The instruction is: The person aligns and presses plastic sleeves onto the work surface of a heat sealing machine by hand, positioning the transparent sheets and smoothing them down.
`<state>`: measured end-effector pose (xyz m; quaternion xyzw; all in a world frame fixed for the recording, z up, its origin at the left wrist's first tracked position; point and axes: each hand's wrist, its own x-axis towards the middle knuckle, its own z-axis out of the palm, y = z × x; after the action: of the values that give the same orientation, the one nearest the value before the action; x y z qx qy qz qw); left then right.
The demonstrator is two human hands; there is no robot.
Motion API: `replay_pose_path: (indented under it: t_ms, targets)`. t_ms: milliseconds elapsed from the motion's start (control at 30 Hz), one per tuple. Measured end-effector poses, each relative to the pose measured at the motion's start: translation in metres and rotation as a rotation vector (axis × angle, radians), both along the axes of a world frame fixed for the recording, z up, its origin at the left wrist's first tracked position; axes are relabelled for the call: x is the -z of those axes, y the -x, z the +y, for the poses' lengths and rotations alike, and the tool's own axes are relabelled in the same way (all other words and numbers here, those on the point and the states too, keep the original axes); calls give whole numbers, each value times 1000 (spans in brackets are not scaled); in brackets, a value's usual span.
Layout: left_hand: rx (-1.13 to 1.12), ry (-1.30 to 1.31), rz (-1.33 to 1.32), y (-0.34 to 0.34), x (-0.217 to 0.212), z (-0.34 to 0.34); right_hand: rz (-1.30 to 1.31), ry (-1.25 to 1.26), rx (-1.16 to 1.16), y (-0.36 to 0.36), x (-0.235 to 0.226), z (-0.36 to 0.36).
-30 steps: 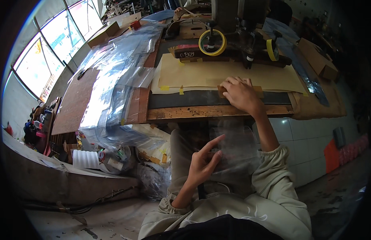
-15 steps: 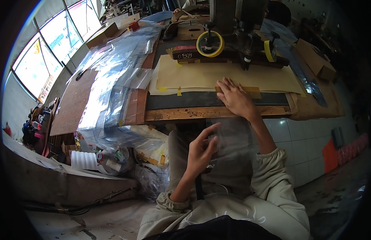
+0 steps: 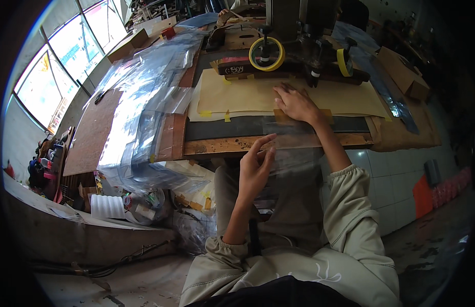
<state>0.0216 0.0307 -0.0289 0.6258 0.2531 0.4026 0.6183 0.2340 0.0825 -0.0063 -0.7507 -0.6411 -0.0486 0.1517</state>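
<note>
In front of me, over the table's near edge, my left hand [image 3: 257, 168] holds a thin clear plastic sheet [image 3: 295, 155] by its left side, with index finger and thumb curved at the edge. The sheet is so transparent that its outline is hard to follow. My right hand [image 3: 298, 105] rests palm down, fingers stretched, on a cream board [image 3: 237, 97] stuck with yellow tape pieces. A brown tape strip [image 3: 325, 114] on the board lies partly under my right wrist. Beneath is a dark pad [image 3: 222, 129] behind a wooden edge strip [image 3: 217, 147].
A press head with a dark bar [image 3: 235, 69] hangs over the board's far side, carrying yellow tape rolls [image 3: 281, 57]. Layered clear plastic sheets [image 3: 145, 97] cover the table's left side. An open cardboard box [image 3: 401, 74] stands at right. A white foam roll [image 3: 104, 206] sits lower left.
My left hand has risen toward the table edge, bringing the clear plastic sheet up and forward. My right hand has slid slightly farther forward and left on the board.
</note>
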Motion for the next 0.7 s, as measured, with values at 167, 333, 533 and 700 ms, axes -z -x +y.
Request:
replay_pose_path:
  t_ms: [167, 333, 533, 700]
  targets:
    - [-13, -14, 16, 2, 6, 2, -38, -26, 12, 5, 1, -1]
    - [17, 69, -68, 2, 9, 6, -50, -50, 41, 12, -5, -2]
    - [1, 66, -73, 1, 10, 10, -80, 17, 68, 11, -9, 4]
    - [-1, 77, -92, 2, 8, 10, -121, -29, 84, 12, -7, 3]
